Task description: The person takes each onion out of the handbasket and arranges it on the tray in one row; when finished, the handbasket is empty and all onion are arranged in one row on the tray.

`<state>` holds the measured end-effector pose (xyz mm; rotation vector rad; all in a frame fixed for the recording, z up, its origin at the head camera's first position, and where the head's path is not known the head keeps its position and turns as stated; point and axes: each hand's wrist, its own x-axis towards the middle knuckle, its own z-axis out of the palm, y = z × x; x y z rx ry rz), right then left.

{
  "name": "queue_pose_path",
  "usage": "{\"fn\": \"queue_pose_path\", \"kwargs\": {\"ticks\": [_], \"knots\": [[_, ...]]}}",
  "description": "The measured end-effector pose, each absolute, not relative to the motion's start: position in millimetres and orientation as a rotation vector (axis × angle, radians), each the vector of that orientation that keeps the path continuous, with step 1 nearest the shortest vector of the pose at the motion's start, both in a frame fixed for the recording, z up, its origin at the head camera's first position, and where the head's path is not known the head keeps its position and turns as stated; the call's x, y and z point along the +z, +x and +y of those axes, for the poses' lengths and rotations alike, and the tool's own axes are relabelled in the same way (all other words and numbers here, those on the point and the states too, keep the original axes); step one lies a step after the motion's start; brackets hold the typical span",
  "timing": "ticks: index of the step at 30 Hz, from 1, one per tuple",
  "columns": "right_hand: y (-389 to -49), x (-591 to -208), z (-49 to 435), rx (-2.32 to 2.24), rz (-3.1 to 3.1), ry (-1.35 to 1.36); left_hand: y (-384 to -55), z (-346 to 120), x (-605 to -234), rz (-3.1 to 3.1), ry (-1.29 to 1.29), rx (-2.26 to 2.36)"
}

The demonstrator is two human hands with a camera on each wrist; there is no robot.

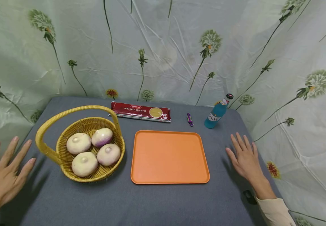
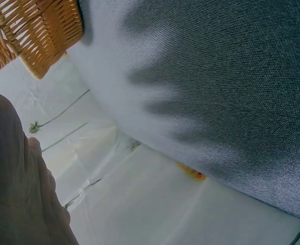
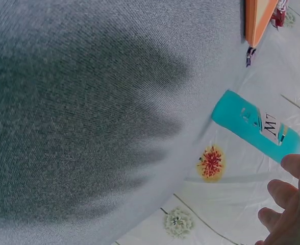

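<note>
My left hand [image 1: 5,175] is spread at the left side of the table, holding nothing, left of a wicker basket [image 1: 64,157] with a tall handle. In the basket lie several white-and-purple onions [image 1: 84,164]. My right hand [image 1: 244,157] has its fingers extended near the table's right edge, also holding nothing. Beyond it stands a blue bottle [image 1: 216,114] with a dark cap, apart from the fingers. An orange tray [image 1: 170,157] lies between the basket and the right hand, with nothing on it. The right wrist view shows the bottle [image 3: 252,122] behind the fingertips.
A red pasta packet [image 1: 140,112] lies at the back of the grey table [image 1: 151,204]. Between packet and bottle is a small purple wrapped candy [image 1: 190,119]. A flower-printed curtain [image 1: 163,56] surrounds the back and sides. A small black object [image 1: 249,197] shows by the right wrist.
</note>
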<state>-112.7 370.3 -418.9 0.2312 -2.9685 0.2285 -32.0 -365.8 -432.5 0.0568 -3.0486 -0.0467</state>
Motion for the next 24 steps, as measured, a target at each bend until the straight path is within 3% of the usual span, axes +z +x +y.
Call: {"fn": "queue_pose_path", "kwargs": {"ticks": [24], "knots": [[-110.3, -418.9, 360.6, 0.241, -2.967, 0.237, -36.8, -359.2, -432.1, -3.084, 0.123, -0.037]]}}
